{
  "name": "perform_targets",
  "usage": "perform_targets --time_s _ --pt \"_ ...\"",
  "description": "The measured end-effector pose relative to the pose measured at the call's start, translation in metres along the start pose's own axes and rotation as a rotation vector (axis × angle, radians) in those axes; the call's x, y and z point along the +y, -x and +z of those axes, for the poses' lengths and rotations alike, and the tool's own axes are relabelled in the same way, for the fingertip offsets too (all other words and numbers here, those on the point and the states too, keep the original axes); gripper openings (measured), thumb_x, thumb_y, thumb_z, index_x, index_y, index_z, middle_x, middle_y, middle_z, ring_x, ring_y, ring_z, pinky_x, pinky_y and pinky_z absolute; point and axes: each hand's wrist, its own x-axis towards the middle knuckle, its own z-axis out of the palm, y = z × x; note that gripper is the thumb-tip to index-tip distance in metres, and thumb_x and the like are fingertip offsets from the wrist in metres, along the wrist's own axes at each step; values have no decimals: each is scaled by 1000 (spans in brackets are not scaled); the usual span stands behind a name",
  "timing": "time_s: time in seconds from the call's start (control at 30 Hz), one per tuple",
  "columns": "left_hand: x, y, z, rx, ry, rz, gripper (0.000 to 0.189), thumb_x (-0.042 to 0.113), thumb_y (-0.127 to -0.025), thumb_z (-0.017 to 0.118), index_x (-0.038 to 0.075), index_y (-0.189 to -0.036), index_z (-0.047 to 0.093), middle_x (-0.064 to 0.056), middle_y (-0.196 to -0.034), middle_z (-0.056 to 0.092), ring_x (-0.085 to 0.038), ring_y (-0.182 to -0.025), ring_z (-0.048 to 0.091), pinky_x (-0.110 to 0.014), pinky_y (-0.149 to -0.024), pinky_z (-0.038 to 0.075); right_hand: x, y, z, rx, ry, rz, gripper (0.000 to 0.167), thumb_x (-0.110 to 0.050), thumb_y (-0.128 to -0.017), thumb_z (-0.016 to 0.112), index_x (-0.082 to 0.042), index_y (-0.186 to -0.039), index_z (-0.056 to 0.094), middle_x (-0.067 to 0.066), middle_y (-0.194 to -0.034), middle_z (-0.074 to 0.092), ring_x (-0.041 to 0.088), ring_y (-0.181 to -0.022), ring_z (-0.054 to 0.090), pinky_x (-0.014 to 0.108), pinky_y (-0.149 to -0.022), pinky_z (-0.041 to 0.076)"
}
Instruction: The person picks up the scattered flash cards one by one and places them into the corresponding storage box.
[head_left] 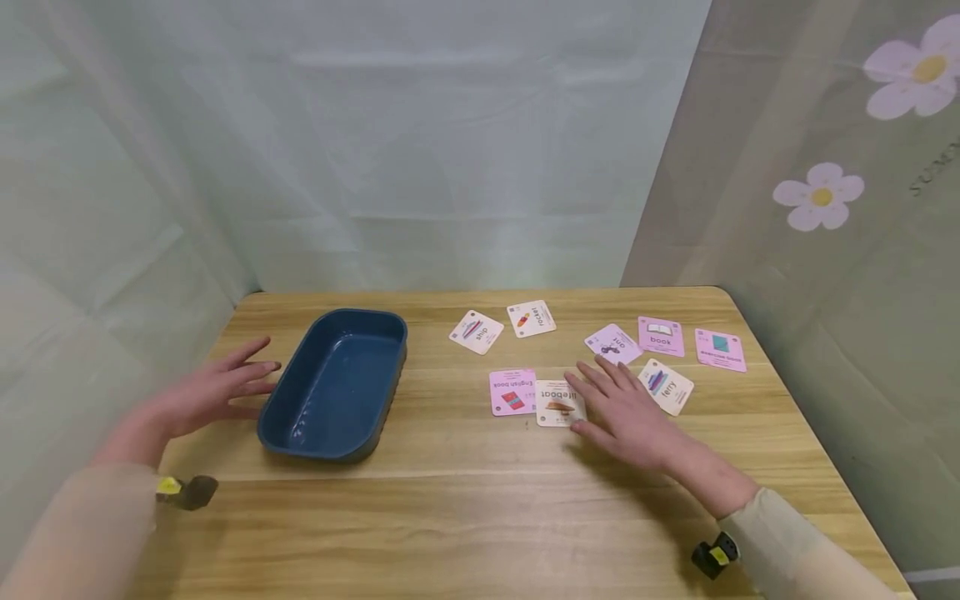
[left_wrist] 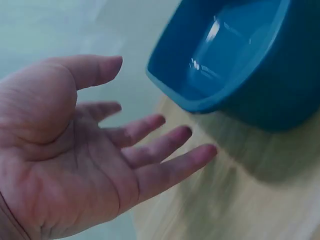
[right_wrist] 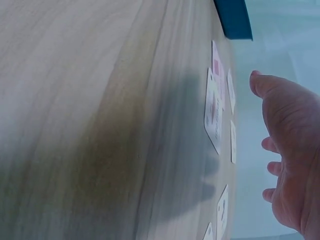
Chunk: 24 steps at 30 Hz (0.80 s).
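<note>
My left hand (head_left: pixel 217 387) is beside the left rim of a dark blue plastic basin (head_left: pixel 330 400), its fingers spread and nothing in its palm. The left wrist view shows its fingertips (left_wrist: pixel 202 152) just off the basin's wall. My right hand (head_left: pixel 626 417) hovers over the wooden table with loosely straight fingers, empty. In the head view it overlaps the right edge of the lifeboat card (head_left: pixel 558 407). The English book card (head_left: pixel 512 393) lies at that card's left. The ant card (head_left: pixel 611 340) is just past the fingertips, and the ferry card (head_left: pixel 667 385) is right of the hand.
Further back lie the ship card (head_left: pixel 476 332) and the rocket card (head_left: pixel 531 318). A pink book card (head_left: pixel 661 336) and an exercise book card (head_left: pixel 721 350) lie towards the table's (head_left: pixel 465 517) right edge. Pale curtains (head_left: pixel 450 150) hang behind and at both sides.
</note>
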Motion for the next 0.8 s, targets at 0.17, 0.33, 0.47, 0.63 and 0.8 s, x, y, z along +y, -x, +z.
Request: perform_targets --time_s 0.17,0.33,0.47,0.63,0.8 --pt "-4 -24 -4 -71 -42 -54 82 31 -111 47 21 -163 -15 -36 -164 0 -58 -144 20 -58 -98 48 7 1 -7 9 -37 60 72 -46 -101 62 -15 -160 36 11 -165 32 39 -153 18 61 -119 15" --pt "-6 -33 1 -107 -43 -59 77 27 -112 44 25 -163 -12 -37 -163 -5 -63 -143 17 -59 -97 49 26 5 -11 59 -66 133 72 -40 -99 67 -10 -158 40 16 -161 37 44 -149 24 65 -115 19" --pt "-4 -31 2 -113 -50 -61 74 26 -112 43 27 -164 -10 -36 -163 -6 -63 -142 19 -59 -96 49 42 8 -17 79 -76 195 70 -38 -99 67 -7 -156 41 22 -158 40 47 -147 25 66 -114 20" --pt "-3 -28 6 -116 -56 -47 75 26 -112 44 28 -164 -10 -36 -163 -9 -65 -140 22 -59 -94 51 61 15 -27 77 -84 275 68 -35 -100 67 -2 -155 42 26 -155 40 50 -144 27 68 -112 20" --pt "-3 -25 10 -121 -28 -43 75 24 -112 44 28 -163 -11 -38 -162 -6 -63 -141 24 -58 -93 52 74 24 -38 22 -95 376 68 -34 -99 68 2 -151 44 31 -149 43 54 -138 31 69 -108 24"
